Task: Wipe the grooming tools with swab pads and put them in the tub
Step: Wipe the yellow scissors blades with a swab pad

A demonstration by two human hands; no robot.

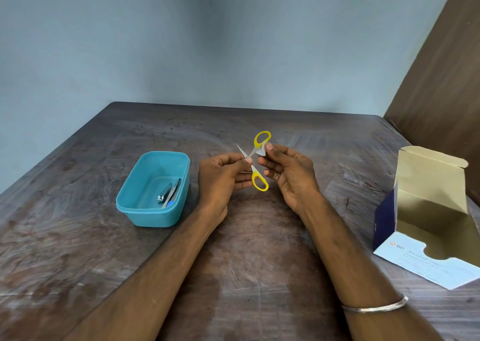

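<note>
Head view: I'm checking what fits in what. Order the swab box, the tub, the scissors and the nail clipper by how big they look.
1. Swab box, though it is nearer the camera
2. Tub
3. Scissors
4. Nail clipper

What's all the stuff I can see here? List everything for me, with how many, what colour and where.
scissors: one, yellow handles, blades open, held up between both hands over the middle of the table
swab pad: one, white, pinched against the scissors near the upper handle
tub: one, teal, on the table to the left of the hands
nail clipper: one, silver, inside the tub
tweezers: one, dark metal, inside the tub beside the clipper
swab box: one, blue and white, open, at the table's right edge
table: one, dark brown wood
bangle: one, silver, on the right wrist
ring: one, on a right finger
left hand: pinches a scissor blade
right hand: holds the pad
</note>
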